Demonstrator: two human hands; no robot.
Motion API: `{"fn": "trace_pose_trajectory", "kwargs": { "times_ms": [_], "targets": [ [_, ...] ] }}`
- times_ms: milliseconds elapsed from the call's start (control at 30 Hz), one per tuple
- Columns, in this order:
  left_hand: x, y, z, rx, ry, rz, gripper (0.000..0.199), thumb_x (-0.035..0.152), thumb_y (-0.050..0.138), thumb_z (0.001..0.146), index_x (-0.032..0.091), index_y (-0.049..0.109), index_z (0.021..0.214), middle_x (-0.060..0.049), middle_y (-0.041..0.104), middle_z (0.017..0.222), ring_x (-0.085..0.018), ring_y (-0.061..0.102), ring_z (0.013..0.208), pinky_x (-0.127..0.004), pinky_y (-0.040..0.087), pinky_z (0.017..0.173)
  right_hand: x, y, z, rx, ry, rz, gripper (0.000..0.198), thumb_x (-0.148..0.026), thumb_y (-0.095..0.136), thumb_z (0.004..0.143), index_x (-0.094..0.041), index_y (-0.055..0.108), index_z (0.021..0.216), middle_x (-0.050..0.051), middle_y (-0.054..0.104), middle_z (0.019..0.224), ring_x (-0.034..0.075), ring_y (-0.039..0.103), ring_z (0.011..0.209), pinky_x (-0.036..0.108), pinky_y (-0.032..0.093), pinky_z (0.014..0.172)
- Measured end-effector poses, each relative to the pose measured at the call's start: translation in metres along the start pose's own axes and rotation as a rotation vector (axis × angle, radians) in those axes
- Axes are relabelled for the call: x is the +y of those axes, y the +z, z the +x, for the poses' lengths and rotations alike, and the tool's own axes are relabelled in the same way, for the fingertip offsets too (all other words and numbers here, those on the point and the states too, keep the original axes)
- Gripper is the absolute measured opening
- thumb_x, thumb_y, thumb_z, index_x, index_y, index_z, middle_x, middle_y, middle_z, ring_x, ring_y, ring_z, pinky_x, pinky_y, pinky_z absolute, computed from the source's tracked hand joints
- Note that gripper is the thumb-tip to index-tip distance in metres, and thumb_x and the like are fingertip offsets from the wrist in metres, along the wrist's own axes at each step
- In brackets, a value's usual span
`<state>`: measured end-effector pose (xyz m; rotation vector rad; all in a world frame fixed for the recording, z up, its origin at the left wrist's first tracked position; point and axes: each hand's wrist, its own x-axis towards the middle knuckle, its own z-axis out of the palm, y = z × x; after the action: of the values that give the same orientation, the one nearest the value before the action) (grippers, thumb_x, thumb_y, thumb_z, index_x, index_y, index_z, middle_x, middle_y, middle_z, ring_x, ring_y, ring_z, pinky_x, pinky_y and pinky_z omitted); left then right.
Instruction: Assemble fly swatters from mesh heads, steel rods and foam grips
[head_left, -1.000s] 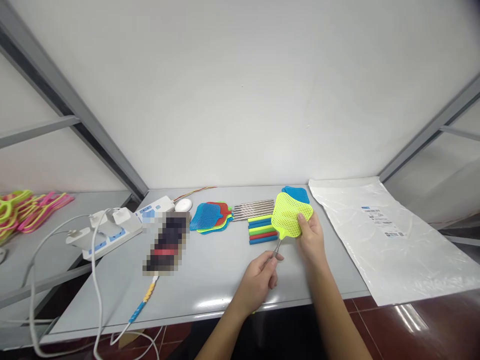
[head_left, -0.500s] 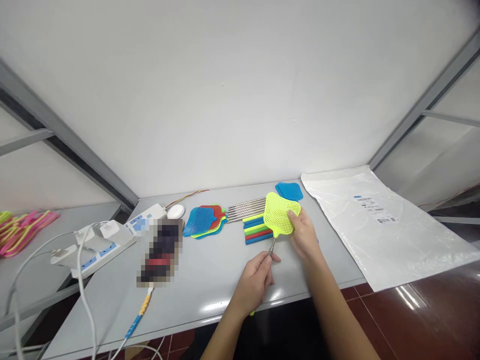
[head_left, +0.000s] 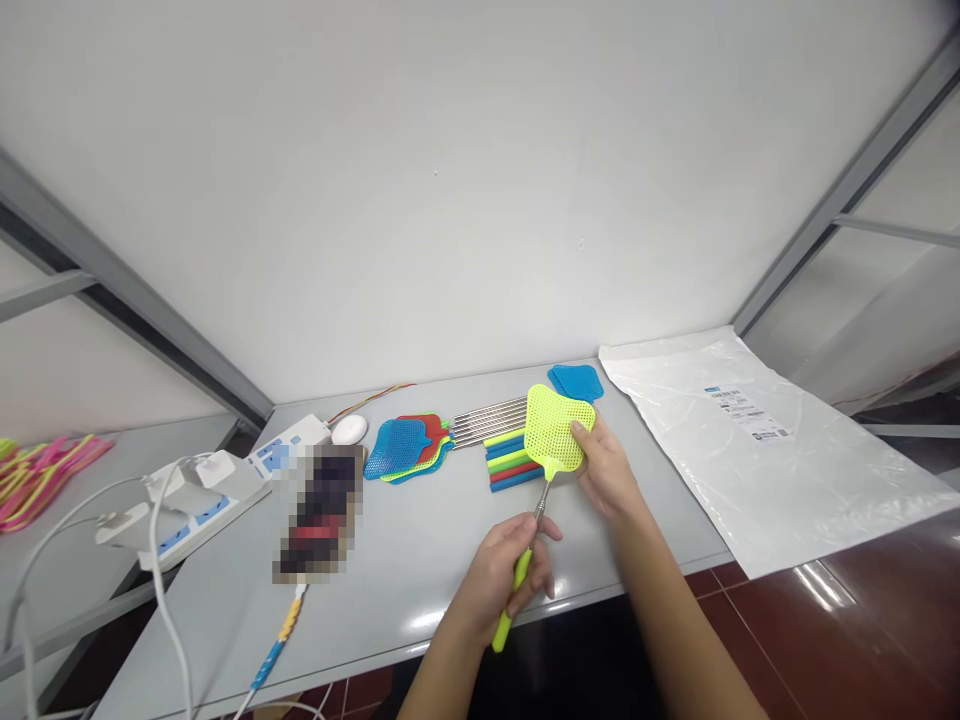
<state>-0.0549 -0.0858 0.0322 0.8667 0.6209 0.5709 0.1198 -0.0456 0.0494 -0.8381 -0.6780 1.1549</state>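
Note:
A yellow-green fly swatter (head_left: 559,428) with a perforated head is held tilted over the table's front part. My right hand (head_left: 606,465) pinches the right edge of its head, thumb on top. Around its metal rod and green grip my left hand (head_left: 506,570) is closed, the grip's end sticking out below. Behind it lies a row of assembled swatters: blue, red and green heads (head_left: 397,447) to the left, metal rods (head_left: 491,420) in the middle, coloured grips (head_left: 514,462) to the right. Loose blue swatter heads (head_left: 577,381) lie beyond my right hand.
A large white plastic bag (head_left: 720,430) with a label covers the table's right side and overhangs the edge. At left stand a power strip (head_left: 259,462) with white cables, a round white puck (head_left: 349,430) and a blurred-out phone-like object (head_left: 321,515). Pink and yellow cords (head_left: 45,480) lie far left.
My left hand's fingers have loosened and turned slightly, so the green grip now shows in it. The swatter head stays in my right hand. The view has shifted a little.

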Motion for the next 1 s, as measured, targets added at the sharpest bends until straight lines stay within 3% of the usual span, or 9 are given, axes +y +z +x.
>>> {"fn": "trace_pose_trajectory", "kwargs": {
  "times_ms": [300, 500, 700, 900, 1000],
  "targets": [
    [0.000, 0.001, -0.002, 0.030, 0.009, -0.080, 0.035, 0.044, 0.044, 0.094, 0.013, 0.060, 0.098, 0.010, 0.045, 0.046, -0.001, 0.022, 0.026, -0.027, 0.047, 0.056, 0.008, 0.000, 0.000, 0.080, 0.029, -0.108, 0.041, -0.041, 0.067, 0.078, -0.027, 0.053, 0.114, 0.002, 0.070, 0.100, 0.021, 0.068, 0.081, 0.030, 0.059, 0.053],
    [0.000, 0.001, -0.002, 0.040, 0.016, -0.033, 0.035, 0.044, 0.044, 0.094, 0.013, 0.058, 0.102, 0.010, 0.045, 0.050, -0.001, 0.023, 0.028, -0.026, 0.046, 0.056, 0.009, 0.003, -0.002, 0.151, -0.036, -0.156, 0.041, -0.039, 0.067, 0.079, -0.026, 0.055, 0.116, 0.003, 0.070, 0.097, 0.020, 0.068, 0.079, 0.032, 0.059, 0.057],
    [0.006, 0.027, -0.014, 0.101, 0.007, -0.041, 0.031, 0.043, 0.046, 0.093, 0.015, 0.056, 0.102, 0.010, 0.045, 0.054, 0.000, 0.023, 0.028, -0.023, 0.044, 0.049, 0.008, 0.011, -0.006, 0.198, -0.052, -0.090, 0.044, -0.040, 0.065, 0.081, -0.027, 0.053, 0.121, 0.003, 0.069, 0.105, 0.019, 0.068, 0.080, 0.033, 0.058, 0.064],
    [0.016, 0.051, -0.020, 0.129, -0.006, -0.080, 0.029, 0.044, 0.049, 0.091, 0.017, 0.054, 0.099, 0.009, 0.047, 0.056, 0.000, 0.019, 0.027, -0.019, 0.037, 0.036, 0.000, 0.020, -0.017, 0.096, 0.088, 0.058, 0.035, -0.029, 0.076, 0.072, -0.024, 0.060, 0.103, 0.000, 0.068, 0.095, 0.013, 0.063, 0.065, 0.023, 0.051, 0.048],
    [0.018, 0.050, -0.019, 0.108, 0.004, -0.072, 0.030, 0.045, 0.049, 0.091, 0.018, 0.054, 0.101, 0.009, 0.048, 0.057, 0.000, 0.020, 0.027, -0.019, 0.038, 0.036, -0.004, 0.023, -0.022, 0.091, 0.089, 0.094, 0.029, -0.028, 0.075, 0.074, -0.024, 0.062, 0.100, 0.001, 0.068, 0.099, 0.013, 0.064, 0.072, 0.023, 0.054, 0.054]
  ]
}}
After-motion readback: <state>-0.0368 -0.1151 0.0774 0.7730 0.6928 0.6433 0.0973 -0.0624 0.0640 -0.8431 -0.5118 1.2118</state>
